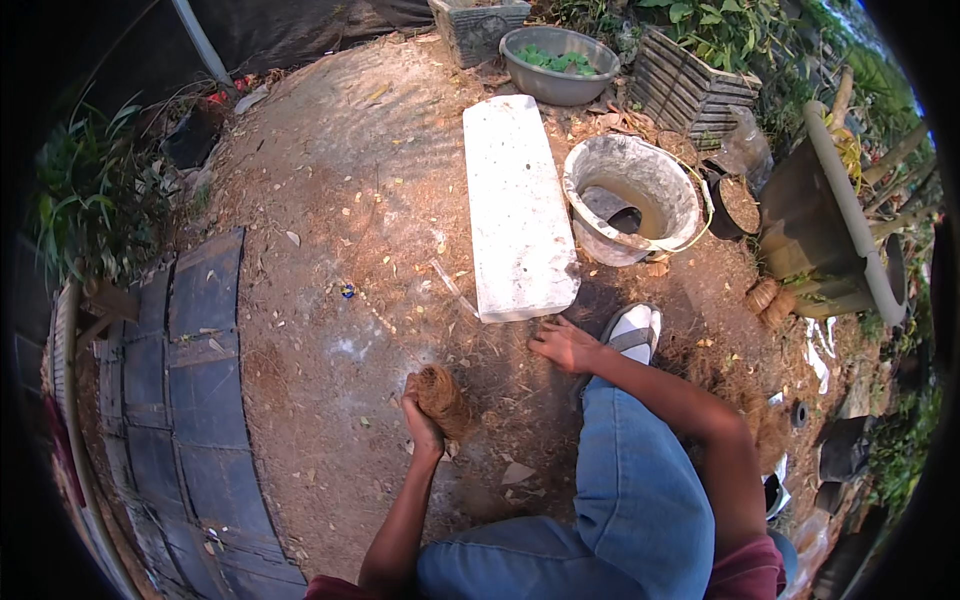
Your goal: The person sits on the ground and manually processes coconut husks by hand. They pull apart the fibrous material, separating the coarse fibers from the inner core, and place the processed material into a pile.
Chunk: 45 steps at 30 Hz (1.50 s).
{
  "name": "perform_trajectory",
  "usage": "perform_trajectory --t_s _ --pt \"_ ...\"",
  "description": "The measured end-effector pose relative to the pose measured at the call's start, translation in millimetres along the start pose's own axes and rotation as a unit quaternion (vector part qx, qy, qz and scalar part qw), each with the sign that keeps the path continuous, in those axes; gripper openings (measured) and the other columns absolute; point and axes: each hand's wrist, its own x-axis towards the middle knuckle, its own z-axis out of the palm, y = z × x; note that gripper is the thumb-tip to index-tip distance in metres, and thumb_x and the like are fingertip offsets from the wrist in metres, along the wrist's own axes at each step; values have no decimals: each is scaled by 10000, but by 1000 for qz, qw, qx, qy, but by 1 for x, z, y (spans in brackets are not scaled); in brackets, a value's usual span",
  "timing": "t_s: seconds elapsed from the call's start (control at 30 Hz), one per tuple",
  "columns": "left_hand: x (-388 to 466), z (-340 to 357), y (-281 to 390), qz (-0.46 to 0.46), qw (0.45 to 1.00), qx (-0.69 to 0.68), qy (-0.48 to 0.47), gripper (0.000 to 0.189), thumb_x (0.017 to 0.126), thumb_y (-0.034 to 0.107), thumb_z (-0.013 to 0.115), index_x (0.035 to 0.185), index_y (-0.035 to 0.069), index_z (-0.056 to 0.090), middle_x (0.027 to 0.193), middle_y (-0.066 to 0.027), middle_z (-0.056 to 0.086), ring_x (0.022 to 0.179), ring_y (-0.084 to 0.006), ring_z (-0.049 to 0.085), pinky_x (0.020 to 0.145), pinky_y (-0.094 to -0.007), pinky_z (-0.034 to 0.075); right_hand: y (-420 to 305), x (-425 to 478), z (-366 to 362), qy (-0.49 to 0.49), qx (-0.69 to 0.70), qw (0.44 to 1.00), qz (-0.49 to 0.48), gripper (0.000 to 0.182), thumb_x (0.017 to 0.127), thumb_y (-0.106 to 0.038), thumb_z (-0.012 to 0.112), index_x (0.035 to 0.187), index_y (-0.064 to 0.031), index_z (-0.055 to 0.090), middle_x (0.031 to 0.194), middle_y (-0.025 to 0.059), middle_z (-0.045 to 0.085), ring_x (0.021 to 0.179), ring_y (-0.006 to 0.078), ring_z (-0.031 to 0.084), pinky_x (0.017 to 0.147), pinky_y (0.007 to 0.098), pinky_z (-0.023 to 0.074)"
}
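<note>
My left hand (422, 418) grips a brown roll of coir fibre (444, 401), held at a tilt over the bare soil. Its near end and my fingertips' far side are partly hidden. Low over the ground, my right hand (564, 345) reaches down by the near end of a long white block (520, 210). Its fingers are slightly bent and a little apart, with nothing visible in them. Just right of that hand is my sandalled foot (636, 330) in a white sock.
A stained bucket (630, 199) with murky water and a dark object stands right of the block. Behind it are a grey basin (559, 67) of green plants and a ribbed planter (694, 82). A large tilted pot (821, 217) is at right; dark panels (206, 360) lie at left.
</note>
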Motion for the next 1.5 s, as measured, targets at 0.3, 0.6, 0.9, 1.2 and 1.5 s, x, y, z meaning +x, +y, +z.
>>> perform_trajectory --t_s 0.3,0.6,0.9,1.2,1.5 --pt "-11 -2 5 4 1000 9 25 566 997 446 344 1356 35 494 1303 -125 567 1219 -281 558 1060 -428 422 -5 2 -6 -48 -45 998 -11 430 789 -148 689 1193 -100 550 1180 178 622 1305 367 507 1130 564 298" --pt "-1 -18 -14 12 999 9 47 544 1003 459 356 1315 42 515 1261 -127 581 1191 -275 570 1047 -430 432 -15 9 -15 -4 161 983 84 280 858 -226 696 1071 -125 544 964 45 678 1016 274 641 979 562 380" --pt "-4 -11 -9 -9 999 -3 37 505 1024 370 347 1351 14 494 1301 -119 559 1197 -260 562 1055 -412 432 -26 16 -10 -8 210 971 117 278 802 -124 690 1038 -106 544 817 -3 692 856 267 685 918 513 443" --pt "-4 -14 -8 26 999 23 16 554 1023 415 306 1384 27 468 1320 -129 567 1203 -286 573 1049 -432 444 -13 7 -5 96 405 878 237 285 758 -78 746 1031 -33 679 855 61 722 807 160 686 759 309 540" --pt "-6 -14 -11 25 999 4 33 527 1018 410 329 1341 23 485 1287 -123 572 1174 -275 580 1043 -430 442 4 -4 18 184 596 759 188 145 847 -98 756 950 2 735 979 73 756 923 145 701 856 298 536"
